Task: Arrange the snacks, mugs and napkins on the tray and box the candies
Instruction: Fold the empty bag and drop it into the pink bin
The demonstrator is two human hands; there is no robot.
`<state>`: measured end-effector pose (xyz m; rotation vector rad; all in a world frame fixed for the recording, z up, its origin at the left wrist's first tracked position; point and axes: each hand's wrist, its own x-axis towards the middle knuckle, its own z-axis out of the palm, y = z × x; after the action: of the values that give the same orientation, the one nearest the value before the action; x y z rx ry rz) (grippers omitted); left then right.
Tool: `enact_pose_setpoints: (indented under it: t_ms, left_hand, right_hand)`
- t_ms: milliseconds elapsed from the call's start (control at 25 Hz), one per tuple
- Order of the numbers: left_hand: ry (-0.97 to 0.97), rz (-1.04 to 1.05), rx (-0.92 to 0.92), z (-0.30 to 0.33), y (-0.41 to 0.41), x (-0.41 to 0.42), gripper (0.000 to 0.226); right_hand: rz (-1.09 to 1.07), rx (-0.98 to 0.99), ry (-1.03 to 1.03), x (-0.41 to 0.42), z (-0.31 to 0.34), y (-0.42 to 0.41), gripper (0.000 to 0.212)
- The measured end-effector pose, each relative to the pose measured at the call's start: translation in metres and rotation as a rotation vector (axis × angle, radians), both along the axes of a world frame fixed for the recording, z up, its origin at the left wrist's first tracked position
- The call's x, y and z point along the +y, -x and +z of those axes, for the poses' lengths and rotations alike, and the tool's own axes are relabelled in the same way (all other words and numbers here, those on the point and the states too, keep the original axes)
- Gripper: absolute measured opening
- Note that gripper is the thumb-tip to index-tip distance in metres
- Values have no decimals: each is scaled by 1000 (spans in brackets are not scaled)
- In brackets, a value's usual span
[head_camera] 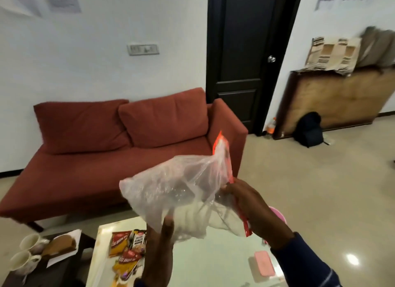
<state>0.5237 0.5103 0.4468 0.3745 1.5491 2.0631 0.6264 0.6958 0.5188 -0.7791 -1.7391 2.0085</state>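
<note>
Both hands hold a clear plastic bag point(181, 192) aloft: the right hand point(254, 209) pinches its red-sealed edge, the left hand point(159, 242) grips the bottom. Judged step: opening the bag, presumably candies. Snack packets point(127, 250) and mugs point(27, 252) lie below the grip, untouched.

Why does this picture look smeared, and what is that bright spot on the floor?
Head view: motion blur softens the clear plastic bag held up in both hands, left hand and right hand, and the wall papers. The bright spot is glare on the glossy floor. The wide lens bends the dark door.
</note>
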Motion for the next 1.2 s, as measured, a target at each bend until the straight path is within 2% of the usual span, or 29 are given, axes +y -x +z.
enact_pose_setpoints:
  t_ms: [80, 200, 280, 360, 440, 520, 560, 680, 720, 760, 840, 1000, 1040, 1080, 1120, 1200]
  left_hand:
    - [-83, -106, 21, 33, -34, 46, 126]
    - [-83, -198, 101, 65, -62, 88, 117]
    - [-37, -180, 102, 78, -86, 117, 95]
    - [-34, -121, 47, 87, -96, 136, 60]
    - [-46, -30, 60, 95, -97, 152, 44]
    - [-70, 42, 54, 101, -89, 162, 38]
    - [-87, 65, 6, 100, -83, 166, 37]
    - [-91, 69, -119, 99, -69, 176, 39]
    - [-120, 7, -94, 98, -70, 182, 39]
    - [-146, -75, -48, 99, -75, 189, 39]
    - [-156, -219, -16, 101, -86, 202, 45]
    - [-276, -419, -168, 92, -74, 216, 40]
    - [-285, -383, -125, 89, -73, 219, 48]
    - [-268, -306, -33, 85, -73, 222, 65]
    - [-245, -222, 75, 81, -73, 226, 86]
    - [-233, -167, 325, 76, -78, 236, 104]
  right_hand:
    - [-46, 61, 105, 25, 17, -29, 22]
    - [153, 129, 13, 32, 33, -38, 23]
    - [280, 201, -42, 40, 39, -51, 20]
    - [301, 204, -111, 51, 46, -59, 22]
    - [266, 62, -303, 59, 53, -64, 23]
    - [216, -59, -576, 61, 54, -69, 28]
    - [162, -62, -706, 59, 52, -72, 37]
    - [-202, -3, -1095, 65, 45, -75, 83]
    - [-216, 43, -1122, 70, 45, -72, 90]
    - [-157, 84, -1061, 76, 46, -67, 91]
    - [-68, 141, -896, 85, 47, -56, 76]
    - [-364, 312, -822, 97, 41, -36, 24]
    - [-430, 351, -735, 102, 43, -32, 17]
    - [-488, 371, -600, 108, 46, -29, 14]
    - [-545, 377, -458, 114, 48, -29, 12]
    - [-608, 359, -287, 121, 52, -31, 8]
